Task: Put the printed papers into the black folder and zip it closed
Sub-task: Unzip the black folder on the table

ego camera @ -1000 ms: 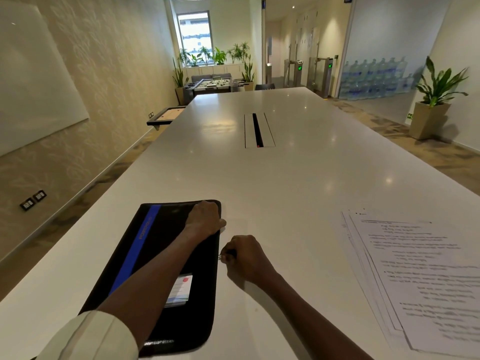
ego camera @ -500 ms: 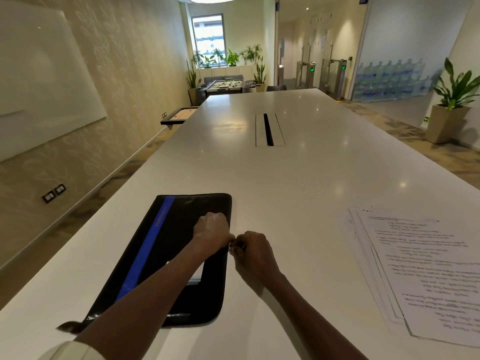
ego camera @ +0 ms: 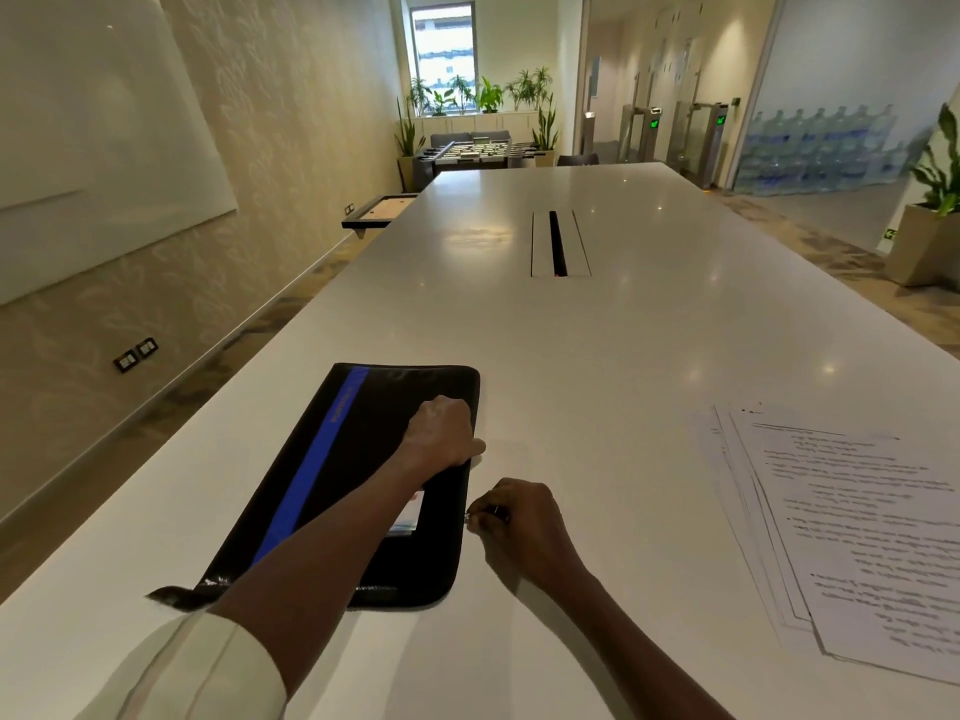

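Note:
The black folder [ego camera: 322, 485] with a blue stripe lies flat and closed on the white table [ego camera: 597, 366], left of centre. My left hand [ego camera: 441, 433] presses on its right edge with the fingers curled over the rim. My right hand [ego camera: 519, 517] sits just beside that same edge, nearer to me, pinching the small metal zipper pull [ego camera: 470, 518]. The printed papers [ego camera: 857, 522] lie in a fanned stack on the table at the right, apart from both hands.
A cable slot [ego camera: 558, 244] is set into the table's middle, farther away. A black strap [ego camera: 171, 597] trails from the folder's near left corner. The table's left edge runs close to the folder. A potted plant [ego camera: 930, 241] stands on the floor at right.
My right hand has slid along the folder's right edge toward me with the zipper pull, away from my left hand, which it touched half a second ago. The papers have not moved.

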Demonstrator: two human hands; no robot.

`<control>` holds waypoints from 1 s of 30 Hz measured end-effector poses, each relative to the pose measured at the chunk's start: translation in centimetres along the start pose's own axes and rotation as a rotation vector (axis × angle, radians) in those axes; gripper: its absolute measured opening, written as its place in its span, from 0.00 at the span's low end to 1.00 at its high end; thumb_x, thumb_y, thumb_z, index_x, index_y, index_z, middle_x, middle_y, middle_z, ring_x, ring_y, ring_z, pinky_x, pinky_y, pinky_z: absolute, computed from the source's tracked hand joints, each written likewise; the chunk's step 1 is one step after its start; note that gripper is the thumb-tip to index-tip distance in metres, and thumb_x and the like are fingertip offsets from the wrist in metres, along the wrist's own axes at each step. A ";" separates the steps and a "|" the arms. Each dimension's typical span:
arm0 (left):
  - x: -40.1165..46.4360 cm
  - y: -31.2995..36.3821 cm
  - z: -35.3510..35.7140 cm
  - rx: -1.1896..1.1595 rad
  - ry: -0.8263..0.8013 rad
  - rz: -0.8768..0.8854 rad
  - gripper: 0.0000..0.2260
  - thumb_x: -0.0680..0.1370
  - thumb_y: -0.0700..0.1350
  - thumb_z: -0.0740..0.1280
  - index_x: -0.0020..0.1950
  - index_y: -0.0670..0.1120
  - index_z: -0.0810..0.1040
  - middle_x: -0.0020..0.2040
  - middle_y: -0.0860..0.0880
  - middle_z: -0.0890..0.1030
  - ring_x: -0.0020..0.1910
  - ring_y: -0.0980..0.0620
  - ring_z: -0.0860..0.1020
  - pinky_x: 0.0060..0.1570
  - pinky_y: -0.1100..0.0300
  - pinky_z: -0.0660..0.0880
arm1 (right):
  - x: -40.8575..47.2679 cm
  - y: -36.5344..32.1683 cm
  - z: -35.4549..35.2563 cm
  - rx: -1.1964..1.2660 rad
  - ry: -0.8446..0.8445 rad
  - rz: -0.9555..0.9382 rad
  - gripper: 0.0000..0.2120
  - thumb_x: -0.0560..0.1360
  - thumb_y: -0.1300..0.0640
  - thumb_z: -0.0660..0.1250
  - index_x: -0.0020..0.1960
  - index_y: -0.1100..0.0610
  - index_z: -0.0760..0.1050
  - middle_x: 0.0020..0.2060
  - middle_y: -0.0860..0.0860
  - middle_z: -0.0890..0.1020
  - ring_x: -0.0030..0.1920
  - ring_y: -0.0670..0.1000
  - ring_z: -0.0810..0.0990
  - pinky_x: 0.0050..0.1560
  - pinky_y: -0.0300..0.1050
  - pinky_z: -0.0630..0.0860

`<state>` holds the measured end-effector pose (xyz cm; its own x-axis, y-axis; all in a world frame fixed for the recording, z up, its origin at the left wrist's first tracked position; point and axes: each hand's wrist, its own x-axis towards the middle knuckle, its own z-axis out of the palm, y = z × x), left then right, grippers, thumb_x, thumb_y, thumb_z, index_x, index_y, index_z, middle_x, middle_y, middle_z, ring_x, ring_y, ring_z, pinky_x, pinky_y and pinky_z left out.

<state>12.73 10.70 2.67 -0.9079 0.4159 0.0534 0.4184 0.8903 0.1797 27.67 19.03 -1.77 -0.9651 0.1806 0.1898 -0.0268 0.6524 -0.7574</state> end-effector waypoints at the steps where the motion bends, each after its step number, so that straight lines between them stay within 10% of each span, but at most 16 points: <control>1: -0.1 0.0 0.0 0.007 0.004 -0.005 0.13 0.71 0.53 0.73 0.40 0.46 0.74 0.35 0.50 0.75 0.33 0.53 0.76 0.30 0.62 0.69 | -0.6 -0.3 0.0 0.005 -0.002 -0.003 0.06 0.70 0.59 0.72 0.43 0.52 0.87 0.38 0.50 0.84 0.39 0.50 0.81 0.41 0.46 0.75; 16: -4.8 0.3 -0.3 0.129 -0.155 -0.077 0.19 0.68 0.56 0.74 0.48 0.46 0.72 0.43 0.47 0.76 0.41 0.49 0.78 0.46 0.54 0.79 | -4.3 -1.8 0.4 0.013 0.023 0.010 0.05 0.72 0.57 0.71 0.45 0.52 0.86 0.39 0.49 0.84 0.39 0.48 0.80 0.42 0.46 0.77; 30: -6.3 0.3 -1.2 0.026 -0.139 0.010 0.15 0.71 0.51 0.73 0.32 0.47 0.71 0.30 0.50 0.74 0.28 0.55 0.73 0.25 0.64 0.65 | -5.9 -2.4 -0.1 0.039 -0.052 -0.027 0.09 0.69 0.64 0.71 0.43 0.53 0.88 0.39 0.49 0.87 0.39 0.46 0.82 0.41 0.38 0.75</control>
<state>18.57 8.09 3.51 -0.8918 0.4448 -0.0822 0.4296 0.8897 0.1544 33.51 16.49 -1.03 -0.9761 0.1244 0.1781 -0.0618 0.6270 -0.7765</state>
